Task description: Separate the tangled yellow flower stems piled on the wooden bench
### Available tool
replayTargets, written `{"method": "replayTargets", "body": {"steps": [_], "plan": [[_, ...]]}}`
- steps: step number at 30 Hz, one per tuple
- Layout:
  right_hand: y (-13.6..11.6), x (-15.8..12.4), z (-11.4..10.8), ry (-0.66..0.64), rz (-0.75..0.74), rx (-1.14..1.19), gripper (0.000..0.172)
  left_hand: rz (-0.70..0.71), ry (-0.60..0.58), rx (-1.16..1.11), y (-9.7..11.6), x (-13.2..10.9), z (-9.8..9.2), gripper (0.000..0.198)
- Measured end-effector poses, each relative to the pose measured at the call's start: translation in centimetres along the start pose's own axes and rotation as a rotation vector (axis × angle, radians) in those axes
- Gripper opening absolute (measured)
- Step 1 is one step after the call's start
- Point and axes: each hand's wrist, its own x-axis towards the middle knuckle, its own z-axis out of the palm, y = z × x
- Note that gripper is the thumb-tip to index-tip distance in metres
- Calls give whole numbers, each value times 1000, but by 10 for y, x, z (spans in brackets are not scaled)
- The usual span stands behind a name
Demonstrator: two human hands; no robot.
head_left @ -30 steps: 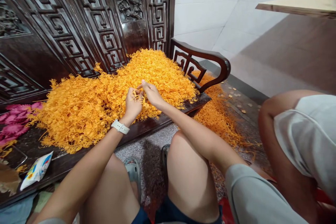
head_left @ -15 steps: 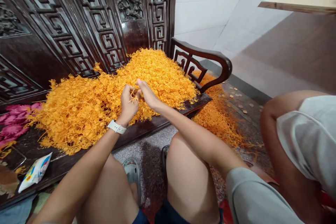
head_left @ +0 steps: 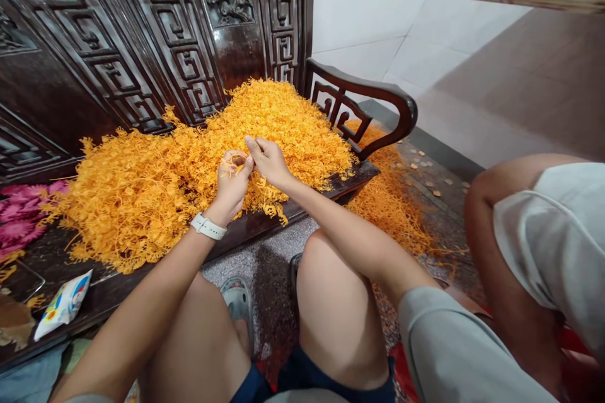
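Observation:
Over the near edge of a big heap of yellow-orange stringy, flower-like pieces, my two hands meet. My left hand, with a white watch on its wrist, is curled closed around thin orange strands that loop out between its fingers. Against its thumb, my right hand is closed in a pinch, back of the hand toward me. What its fingertips hold is mostly hidden; it seems to be part of the same strands. Below the hands, an orange piece hangs over the bench edge.
The heap lies on a dark carved wooden bench with an armrest. Pink flower-like pieces and a white packet are at left. Orange strands cover the floor at right. Another person's knee is close by.
My right hand has gone from stretched fingers to a pinch beside my left thumb. An orange piece now dangles below the hands over the bench edge. The view has shifted slightly.

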Motion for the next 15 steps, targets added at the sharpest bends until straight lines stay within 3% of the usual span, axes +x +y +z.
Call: {"method": "replayTargets", "body": {"steps": [3,8,15], "plan": [[-5,-3,2,27,-31,-60,65,-103,40,-81,-1,-3,4,37],[-11,-6,9,17,-8,-176,60,-121,250,-184,0,-6,15,18],[-20,6,23,11,98,-233,63,-283,305,-405,20,10,10,22]]}}
